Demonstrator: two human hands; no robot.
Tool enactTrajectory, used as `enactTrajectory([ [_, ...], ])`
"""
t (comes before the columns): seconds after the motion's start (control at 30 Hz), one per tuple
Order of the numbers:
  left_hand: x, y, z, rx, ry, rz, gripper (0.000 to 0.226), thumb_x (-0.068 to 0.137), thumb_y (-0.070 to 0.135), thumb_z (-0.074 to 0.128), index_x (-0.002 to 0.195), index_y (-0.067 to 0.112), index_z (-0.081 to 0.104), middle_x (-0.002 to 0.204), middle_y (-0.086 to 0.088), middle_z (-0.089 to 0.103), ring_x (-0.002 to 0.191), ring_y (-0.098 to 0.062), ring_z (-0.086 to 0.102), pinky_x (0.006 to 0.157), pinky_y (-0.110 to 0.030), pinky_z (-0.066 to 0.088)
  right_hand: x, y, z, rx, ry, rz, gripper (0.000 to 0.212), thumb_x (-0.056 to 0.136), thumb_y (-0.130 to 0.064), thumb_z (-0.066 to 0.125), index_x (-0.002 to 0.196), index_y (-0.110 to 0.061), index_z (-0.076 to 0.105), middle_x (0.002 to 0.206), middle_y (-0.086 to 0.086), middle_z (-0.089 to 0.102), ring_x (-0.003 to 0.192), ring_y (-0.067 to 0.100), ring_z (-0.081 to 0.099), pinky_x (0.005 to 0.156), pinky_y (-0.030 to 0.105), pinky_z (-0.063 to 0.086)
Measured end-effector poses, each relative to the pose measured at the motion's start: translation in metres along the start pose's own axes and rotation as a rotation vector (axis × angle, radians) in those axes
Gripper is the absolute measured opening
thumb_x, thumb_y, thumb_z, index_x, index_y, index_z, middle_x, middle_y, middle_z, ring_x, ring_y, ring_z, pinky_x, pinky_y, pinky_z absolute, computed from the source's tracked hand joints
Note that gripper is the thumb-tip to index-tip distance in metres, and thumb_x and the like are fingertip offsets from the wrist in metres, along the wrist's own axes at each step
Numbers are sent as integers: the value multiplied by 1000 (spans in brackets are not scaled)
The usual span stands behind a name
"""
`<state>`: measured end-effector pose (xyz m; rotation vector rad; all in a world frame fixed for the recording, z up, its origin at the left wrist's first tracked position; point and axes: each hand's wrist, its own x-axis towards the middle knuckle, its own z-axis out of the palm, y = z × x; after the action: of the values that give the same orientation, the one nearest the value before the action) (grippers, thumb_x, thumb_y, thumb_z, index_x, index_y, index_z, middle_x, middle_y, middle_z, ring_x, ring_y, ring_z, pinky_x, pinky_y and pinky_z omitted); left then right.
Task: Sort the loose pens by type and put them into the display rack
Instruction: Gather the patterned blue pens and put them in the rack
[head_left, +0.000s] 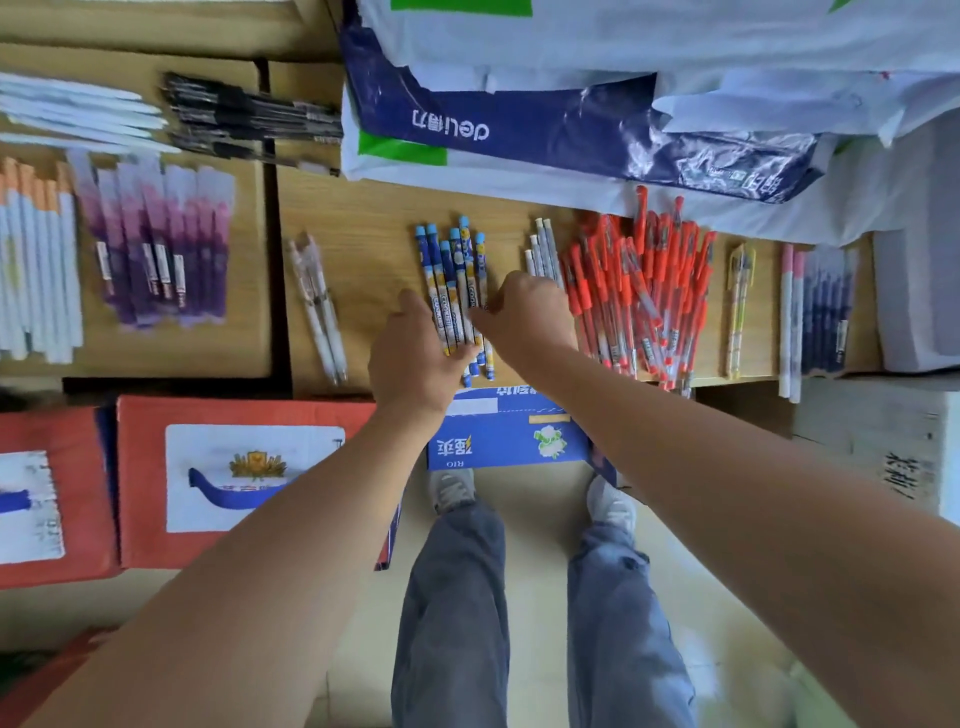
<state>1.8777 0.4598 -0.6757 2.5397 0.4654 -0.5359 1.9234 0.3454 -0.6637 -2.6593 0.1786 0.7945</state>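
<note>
Blue patterned pens with light-blue caps (457, 275) lie in a tight bundle at the middle of the light wooden tabletop (374, 218), their lower ends reaching its near edge. The left hand (415, 353) grips the bundle from the left, thumb on top and fingers curled round its lower part. The right hand (524, 312) touches the bundle's right side with its fingers curled under. Whether it actually grips any pens cannot be told, since the back of the hand hides the fingertips. A loose heap of red gel pens (639, 291) lies just right of that hand, and two white pens with pink print (319, 306) lie to the left of the bundle. A blue cardboard box (504, 431) stands below the table edge.
</note>
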Motion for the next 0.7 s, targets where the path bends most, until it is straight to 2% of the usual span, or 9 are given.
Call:
enactTrajectory([
  [0.1, 2, -1, -2, -41, -2, 2, 55, 75, 42, 78, 104, 9, 44, 92, -6, 63, 84, -27, 62, 63, -30, 40, 3, -2, 2, 4, -13, -6, 27, 87, -29, 64, 96, -4, 62, 80, 5, 51, 79, 23, 56, 61, 27, 36],
  [0.23, 1, -8, -2, -118, -23, 5, 50, 76, 37, 78, 105, 11, 46, 87, -3, 62, 79, -23, 61, 63, -25, 37, 4, -3, 5, 26, -8, 12, 41, 84, -40, 67, 105, -6, 58, 84, 5, 54, 82, 22, 55, 62, 28, 38],
  [0.43, 5, -12, -7, -84, 12, 5, 43, 82, 21, 71, 114, 6, 46, 98, -10, 60, 84, -25, 58, 66, -27, 36, 6, -11, 4, -35, -41, 8, 52, 83, -45, 67, 112, -6, 48, 88, 4, 47, 83, 22, 49, 61, 30, 36],
  [0.57, 12, -11, -10, 42, 63, 2, 50, 86, 26, 64, 123, -2, 45, 111, -16, 56, 98, -32, 57, 69, -30, 37, 6, -15, 3, -85, -65, -13, 55, 84, -46, 66, 116, -5, 47, 90, 4, 45, 87, 22, 50, 63, 31, 39],
  [0.63, 17, -11, -11, 68, 62, 13, 45, 88, 28, 64, 117, -2, 48, 109, -17, 57, 97, -31, 58, 68, -29, 35, 7, -17, 4, -76, -73, -1, 55, 83, -47, 67, 113, -4, 49, 88, 3, 45, 83, 20, 46, 62, 30, 38],
  [0.7, 20, -9, -15, 75, 57, 9, 36, 88, 29, 64, 104, -1, 52, 96, -11, 57, 87, -26, 56, 65, -29, 32, 6, -19, 4, -54, -79, 20, 48, 83, -45, 68, 105, -6, 52, 81, 1, 43, 80, 19, 46, 59, 30, 37],
])
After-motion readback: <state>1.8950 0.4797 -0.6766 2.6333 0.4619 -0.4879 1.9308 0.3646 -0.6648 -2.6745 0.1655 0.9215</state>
